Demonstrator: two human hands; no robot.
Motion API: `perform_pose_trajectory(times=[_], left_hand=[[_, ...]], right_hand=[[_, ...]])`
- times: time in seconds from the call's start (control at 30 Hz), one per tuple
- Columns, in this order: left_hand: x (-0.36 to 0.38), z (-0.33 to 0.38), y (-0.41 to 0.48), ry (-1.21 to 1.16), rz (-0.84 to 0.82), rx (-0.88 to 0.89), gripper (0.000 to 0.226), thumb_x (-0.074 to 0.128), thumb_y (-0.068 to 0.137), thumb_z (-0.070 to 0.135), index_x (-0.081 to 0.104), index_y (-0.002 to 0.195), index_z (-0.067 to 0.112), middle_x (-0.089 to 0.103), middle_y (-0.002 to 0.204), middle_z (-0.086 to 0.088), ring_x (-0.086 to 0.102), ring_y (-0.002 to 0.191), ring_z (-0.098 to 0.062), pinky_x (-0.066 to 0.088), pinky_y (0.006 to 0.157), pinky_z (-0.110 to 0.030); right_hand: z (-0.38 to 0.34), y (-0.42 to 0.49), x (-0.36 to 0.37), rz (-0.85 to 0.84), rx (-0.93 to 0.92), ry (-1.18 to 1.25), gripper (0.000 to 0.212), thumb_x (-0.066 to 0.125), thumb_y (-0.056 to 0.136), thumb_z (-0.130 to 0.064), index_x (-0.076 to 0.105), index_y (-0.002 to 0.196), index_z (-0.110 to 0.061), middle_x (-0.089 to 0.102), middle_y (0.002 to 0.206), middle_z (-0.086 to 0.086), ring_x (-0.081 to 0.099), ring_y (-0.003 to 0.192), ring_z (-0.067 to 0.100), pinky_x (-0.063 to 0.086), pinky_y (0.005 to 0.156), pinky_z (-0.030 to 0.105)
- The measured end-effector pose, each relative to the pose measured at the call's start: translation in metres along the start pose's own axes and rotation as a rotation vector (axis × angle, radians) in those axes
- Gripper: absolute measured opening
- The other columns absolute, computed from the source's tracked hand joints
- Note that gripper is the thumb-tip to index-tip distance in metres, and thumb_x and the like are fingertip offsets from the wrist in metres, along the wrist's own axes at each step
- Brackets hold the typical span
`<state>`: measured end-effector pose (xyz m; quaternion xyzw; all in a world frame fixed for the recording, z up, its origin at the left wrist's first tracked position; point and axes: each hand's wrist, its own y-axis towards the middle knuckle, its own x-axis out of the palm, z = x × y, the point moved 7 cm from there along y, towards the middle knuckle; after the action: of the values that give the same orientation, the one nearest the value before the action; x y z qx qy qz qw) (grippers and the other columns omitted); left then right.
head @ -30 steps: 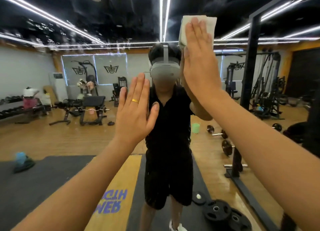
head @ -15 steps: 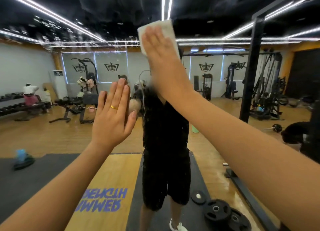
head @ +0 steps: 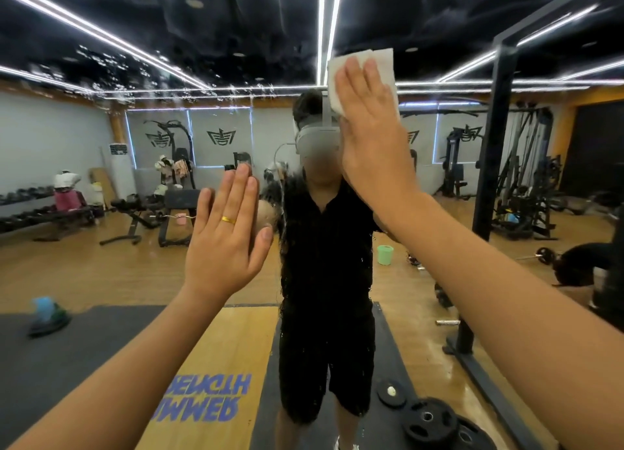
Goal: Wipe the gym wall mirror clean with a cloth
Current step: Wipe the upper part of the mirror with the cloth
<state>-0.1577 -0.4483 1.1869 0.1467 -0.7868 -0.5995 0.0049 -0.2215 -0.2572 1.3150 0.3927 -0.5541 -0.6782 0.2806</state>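
**A:** Where is the cloth sitting right now?

**B:** The white cloth (head: pixel 378 66) is lying flat against the wall mirror (head: pixel 84 267), high up, level with the reflected ceiling lights (head: pixel 332 17). The right hand (head: pixel 371 142) is pressing it there with fingers straight and together, not curling round it. That way the palm is spreading pressure over the whole fold.

**A:** And the other hand?

**B:** The left hand (head: pixel 223 243), wearing a gold ring (head: pixel 228 219), is raised lower and to the left. Its palm is facing the glass, fingers straight and close together, holding nothing. It is probably bracing the person while the other arm is reaching up, though I cannot tell whether it is actually touching.

**A:** Is much left to do?

**B:** I am judging yes. Droplets (head: pixel 101 78) are clinging across the upper left of the glass, and streaks (head: pixel 285 220) are running down the middle. The cloth is sitting to the right of both, so those wet patches are likely waiting for it.
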Motion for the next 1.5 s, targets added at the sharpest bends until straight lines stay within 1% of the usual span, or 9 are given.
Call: perform_pose_trajectory(times=[0.1, 0.2, 0.33, 0.43, 0.53, 0.73, 0.9, 1.23, 1.5], left_hand=[[-0.001, -0.001, 0.0, -0.005, -0.001, -0.004, 0.067, 0.033, 0.108, 0.04, 0.021, 0.162, 0.002, 0.017, 0.17, -0.016, 0.017, 0.158, -0.032, 0.017, 0.127, -0.058], [-0.001, -0.002, -0.001, -0.003, -0.003, 0.004, 0.067, 0.032, 0.108, 0.041, 0.021, 0.162, 0.001, 0.015, 0.171, -0.015, 0.017, 0.158, -0.032, 0.019, 0.126, -0.058], [0.002, 0.0, -0.001, 0.005, 0.004, 0.011, 0.067, 0.029, 0.109, 0.042, 0.023, 0.162, 0.001, 0.015, 0.17, -0.015, 0.017, 0.158, -0.032, 0.017, 0.127, -0.057], [0.0, -0.004, 0.002, 0.01, 0.002, 0.004, 0.067, 0.029, 0.108, 0.041, 0.023, 0.162, 0.001, 0.014, 0.171, -0.014, 0.015, 0.159, -0.031, 0.016, 0.127, -0.056], [0.0, -0.004, -0.001, 0.011, 0.012, 0.001, 0.067, 0.032, 0.108, 0.04, 0.021, 0.162, 0.002, 0.013, 0.171, -0.013, 0.014, 0.159, -0.03, 0.015, 0.128, -0.055], [0.001, -0.002, 0.0, -0.017, -0.006, 0.004, 0.067, 0.032, 0.108, 0.039, 0.017, 0.163, 0.003, 0.01, 0.171, -0.013, 0.012, 0.159, -0.031, 0.015, 0.127, -0.056], [0.002, 0.0, 0.0, -0.011, -0.014, -0.01, 0.068, 0.032, 0.107, 0.039, 0.02, 0.162, 0.001, 0.01, 0.171, -0.013, 0.013, 0.159, -0.031, 0.017, 0.126, -0.059], [-0.007, 0.003, 0.002, -0.055, -0.014, 0.019, 0.068, 0.041, 0.106, 0.037, 0.025, 0.161, 0.0, 0.019, 0.17, -0.017, 0.015, 0.159, -0.03, 0.009, 0.129, -0.05], [-0.022, -0.054, 0.007, -0.036, -0.007, 0.014, 0.07, 0.043, 0.105, 0.035, 0.022, 0.162, 0.001, 0.019, 0.17, -0.019, 0.015, 0.159, -0.031, 0.015, 0.126, -0.062]], right_hand=[[-0.013, 0.008, 0.011, -0.063, -0.084, -0.034, 0.065, 0.051, 0.101, 0.004, 0.027, 0.16, -0.007, 0.022, 0.169, 0.011, 0.012, 0.158, 0.028, -0.009, 0.124, 0.033], [-0.008, 0.007, 0.01, -0.079, -0.184, -0.148, 0.068, 0.057, 0.098, 0.005, 0.03, 0.16, -0.008, 0.027, 0.168, 0.011, 0.018, 0.157, 0.029, 0.005, 0.126, 0.039], [0.034, -0.01, -0.021, 0.004, 0.064, -0.137, 0.063, 0.045, 0.103, -0.001, 0.026, 0.162, -0.014, 0.021, 0.17, 0.003, 0.012, 0.159, 0.02, 0.018, 0.127, 0.038], [0.05, -0.014, -0.042, 0.096, 0.234, -0.082, 0.061, 0.04, 0.106, -0.001, 0.023, 0.162, -0.015, 0.017, 0.171, 0.002, 0.008, 0.159, 0.019, 0.006, 0.124, 0.023], [0.042, -0.001, -0.034, 0.152, 0.292, -0.054, 0.065, 0.04, 0.103, 0.005, 0.023, 0.162, -0.014, 0.017, 0.171, 0.005, 0.008, 0.159, 0.024, 0.009, 0.13, 0.04], [-0.018, 0.015, 0.015, 0.037, 0.012, -0.083, 0.068, 0.039, 0.101, 0.005, 0.018, 0.163, -0.013, 0.014, 0.172, 0.007, 0.006, 0.159, 0.024, -0.011, 0.125, 0.03], [-0.042, -0.029, 0.037, -0.124, -0.293, -0.103, 0.069, 0.037, 0.093, 0.001, 0.027, 0.16, -0.007, 0.024, 0.169, 0.013, 0.018, 0.157, 0.028, 0.011, 0.129, 0.044], [-0.024, -0.006, 0.022, 0.003, -0.135, -0.048, 0.062, 0.055, 0.1, 0.001, 0.035, 0.158, -0.006, 0.031, 0.166, 0.012, 0.023, 0.156, 0.028, 0.028, 0.125, 0.049], [-0.049, -0.036, 0.048, -0.031, -0.162, -0.083, 0.058, 0.049, 0.102, -0.003, 0.033, 0.159, -0.005, 0.03, 0.167, 0.013, 0.022, 0.156, 0.031, 0.016, 0.129, 0.046]])
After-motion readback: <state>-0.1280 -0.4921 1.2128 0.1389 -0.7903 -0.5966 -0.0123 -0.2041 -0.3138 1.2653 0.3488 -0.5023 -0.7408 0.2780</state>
